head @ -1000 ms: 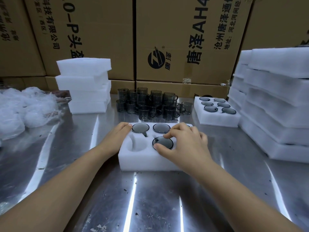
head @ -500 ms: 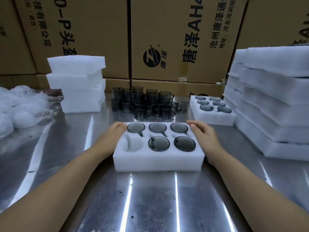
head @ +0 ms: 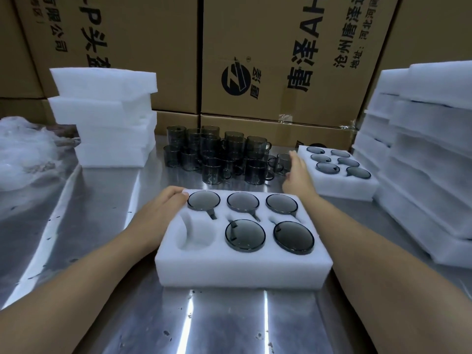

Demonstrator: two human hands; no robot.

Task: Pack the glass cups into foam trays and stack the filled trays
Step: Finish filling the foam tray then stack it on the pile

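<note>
The foam tray (head: 242, 269) holds five smoked-glass cups (head: 245, 235), while its near-left pocket (head: 196, 233) shows bare foam. The left hand (head: 163, 213) rests against the tray's far-left corner, fingers relaxed. Beyond the tray's far-right corner the right hand (head: 297, 172) reaches out, straight-fingered and holding nothing, just beside the loose cups (head: 217, 157).

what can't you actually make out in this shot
Head view, all four:
1. Loose cups: count unclear, since the front ones hide the rear ones.
2. Right hand: blurred; whether its fingers touch a cup cannot be told.
3. Right foam stack: cut off by the frame edge; only the sides show, so its contents are hidden.
4. Dark object behind the far tray: mostly hidden by that tray.
</note>
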